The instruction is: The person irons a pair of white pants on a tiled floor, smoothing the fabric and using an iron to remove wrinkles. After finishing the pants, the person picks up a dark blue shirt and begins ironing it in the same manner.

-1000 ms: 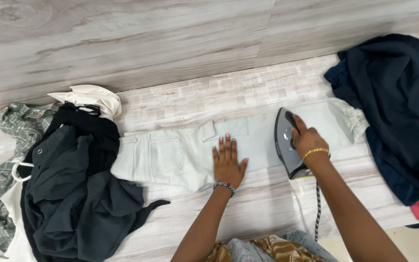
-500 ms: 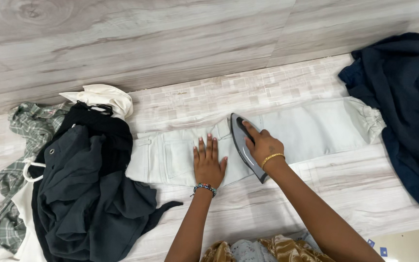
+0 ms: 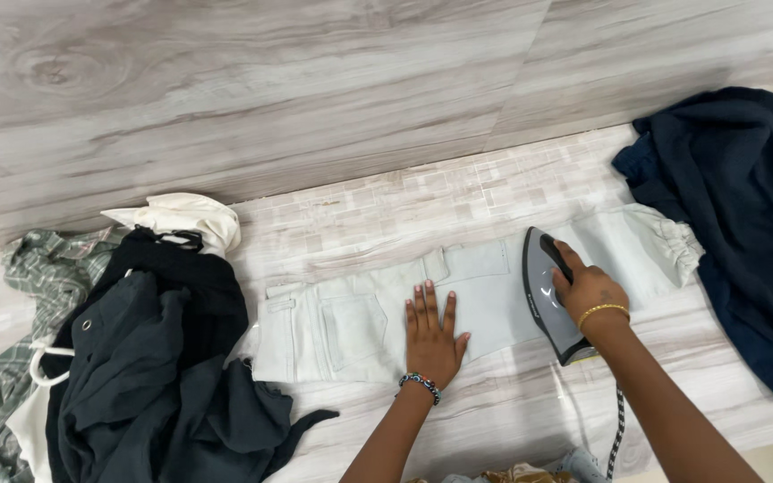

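**Iron resting on pale trousers, one hand pinning the cloth**

The person's right hand (image 3: pixel 590 291) is wrapping its fingers (image 3: pixel 570 264) closed around the dark handle of a grey iron (image 3: pixel 549 295). The iron is sitting flat on a pair of pale grey trousers (image 3: pixel 476 295), its pointed tip aiming toward the far edge of the surface (image 3: pixel 494 402) and its heel hanging just over the trousers' near edge. A braided black-and-white cord (image 3: pixel 617 438) is running from the heel toward the near edge of the surface.

The left hand (image 3: pixel 433 335) is lying palm down on the trousers, its fingers (image 3: pixel 428 306) stretched out straight and gripping nothing, only pressing the cloth flat. It is sitting just beside the iron, apart from it, on the side nearer the waistband.

The trousers are lying stretched out along the middle of the surface, waistband toward the left end and gathered cuff toward the right end.

A heap of dark clothes (image 3: pixel 149 376) is covering the left end of the surface, touching the waistband, with a cream garment (image 3: pixel 181 217) and a green checked shirt (image 3: pixel 42 277) beside it. A navy garment (image 3: pixel 744 215) is piled at the right end, just beside the cuff.
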